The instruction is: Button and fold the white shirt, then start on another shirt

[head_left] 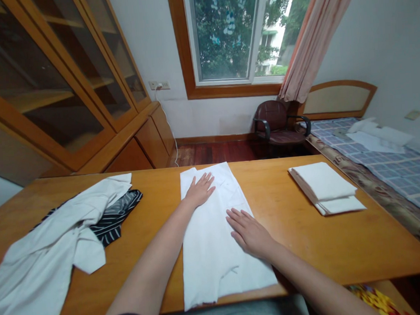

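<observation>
A long white garment, perhaps folded trousers point(209, 244), lies lengthwise on the wooden table in front of me; its exact kind is hard to tell. My left hand point(200, 191) rests flat on its upper part, fingers spread. Lower down, near the right edge, my right hand point(249, 231) lies flat on the same cloth with its fingers stretched out. Neither hand grips anything. Small creases show near the cloth's bottom end.
The wooden table point(277, 191) carries a folded white stack point(323, 182) at right. A loose white cloth point(58, 249) covers a black striped one point(115, 217) at left. Beyond stand a glass cabinet point(95, 112), an armchair point(277, 124) and a bed point(382, 150).
</observation>
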The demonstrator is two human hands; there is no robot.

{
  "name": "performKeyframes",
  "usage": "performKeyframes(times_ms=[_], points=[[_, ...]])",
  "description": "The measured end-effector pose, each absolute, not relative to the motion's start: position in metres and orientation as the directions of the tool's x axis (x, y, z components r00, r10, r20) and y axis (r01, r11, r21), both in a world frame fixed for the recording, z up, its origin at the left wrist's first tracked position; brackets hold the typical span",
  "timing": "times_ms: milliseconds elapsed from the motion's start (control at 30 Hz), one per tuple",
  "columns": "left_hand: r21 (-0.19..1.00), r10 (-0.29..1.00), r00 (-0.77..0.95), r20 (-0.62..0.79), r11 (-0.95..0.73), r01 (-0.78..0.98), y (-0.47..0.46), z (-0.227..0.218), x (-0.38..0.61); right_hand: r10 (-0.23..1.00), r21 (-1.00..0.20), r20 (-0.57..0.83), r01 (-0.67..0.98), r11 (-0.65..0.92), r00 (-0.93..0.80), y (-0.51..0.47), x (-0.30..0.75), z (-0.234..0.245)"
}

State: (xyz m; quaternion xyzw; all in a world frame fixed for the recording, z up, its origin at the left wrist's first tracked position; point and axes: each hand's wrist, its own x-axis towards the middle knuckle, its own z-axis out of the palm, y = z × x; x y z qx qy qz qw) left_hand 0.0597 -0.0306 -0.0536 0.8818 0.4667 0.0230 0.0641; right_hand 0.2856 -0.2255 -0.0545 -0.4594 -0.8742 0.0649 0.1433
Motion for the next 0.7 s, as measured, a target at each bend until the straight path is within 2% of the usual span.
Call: performKeyframes(times_ms=[100, 233, 400, 467, 600, 700], points=[[0.142, 0.86, 0.51, 0.001, -0.505, 0.851, -0.032, -0.053, 0.057, 0.826, -0.243, 0.182, 0.79, 0.563, -0.533, -0.225, 0.285, -0.054], [0.193, 0.935, 0.349, 0.067, -0.355, 0.915, -0.049, -0.055, 0.044, 0.833, -0.258, 0.166, 0.792, 0.554, -0.528, -0.225, 0.285, -0.056], [0.359, 0.964, 0.147, 0.224, -0.222, 0.907, -0.088, -0.058, 0.014, 0.849, -0.301, 0.154, 0.794, 0.528, -0.506, -0.226, 0.283, -0.054], [0.451, 0.971, 0.053, 0.234, -0.157, 0.879, -0.104, -0.058, 0.001, 0.852, -0.32, 0.145, 0.791, 0.521, -0.503, -0.226, 0.283, -0.052], [0.738, 0.993, -0.102, 0.057, 0.027, 0.675, -0.135, -0.056, -0.023, 0.871, -0.38, 0.13, 0.787, 0.486, -0.474, -0.227, 0.281, -0.048], [0.854, 0.987, -0.114, -0.109, 0.152, 0.497, -0.158, -0.057, -0.033, 0.887, -0.425, 0.141, 0.782, 0.456, -0.441, -0.226, 0.279, -0.048]])
